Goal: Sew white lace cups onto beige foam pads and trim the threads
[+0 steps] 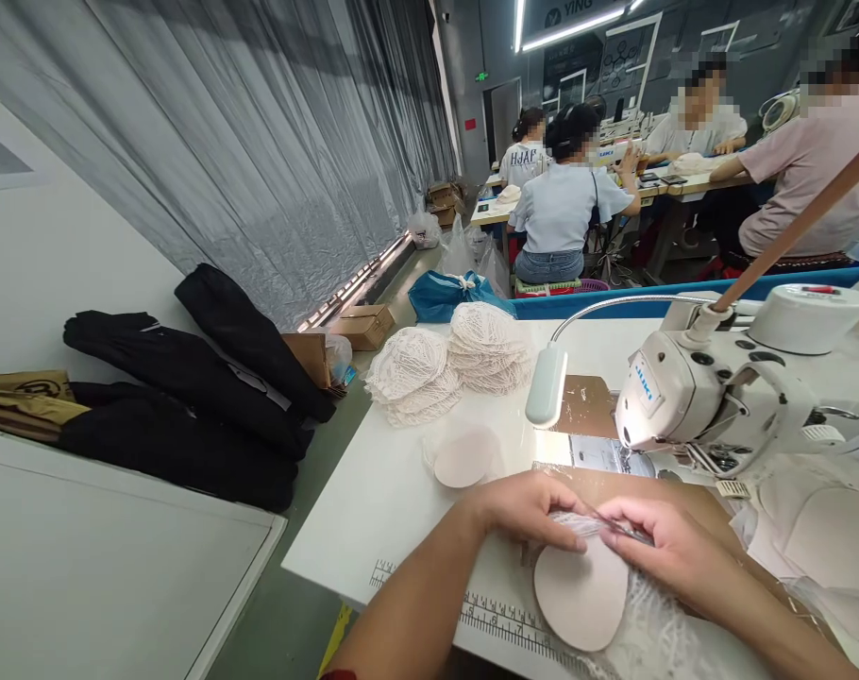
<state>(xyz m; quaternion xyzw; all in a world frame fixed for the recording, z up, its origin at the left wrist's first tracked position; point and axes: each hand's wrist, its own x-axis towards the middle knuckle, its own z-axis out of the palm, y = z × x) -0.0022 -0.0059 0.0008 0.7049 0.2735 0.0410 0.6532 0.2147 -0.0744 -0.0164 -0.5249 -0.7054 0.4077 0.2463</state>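
My left hand [532, 505] is closed, thumb and fingers pinching the edge of a white lace piece [660, 614]. A pale beige oval pad [583, 595] lies on that lace, just below my fingers. From the right, my right hand [648, 538] meets the same edge, its fingers closed around a thin dark metal tool [626, 532]; its exact kind is too small to tell. Both hands are over the front of the white sewing table [351, 510], before the sewing machine [674, 378]. Another beige pad on sheer fabric [464, 458] rests beyond my left wrist.
Two stacks of lace pieces, the left stack [412, 373] and the right stack [487, 345], stand at the table's far left. A lamp [547, 385] hangs on a bent neck beside the machine. More pale fabric [826, 538] lies at right. Several people work at machines behind.
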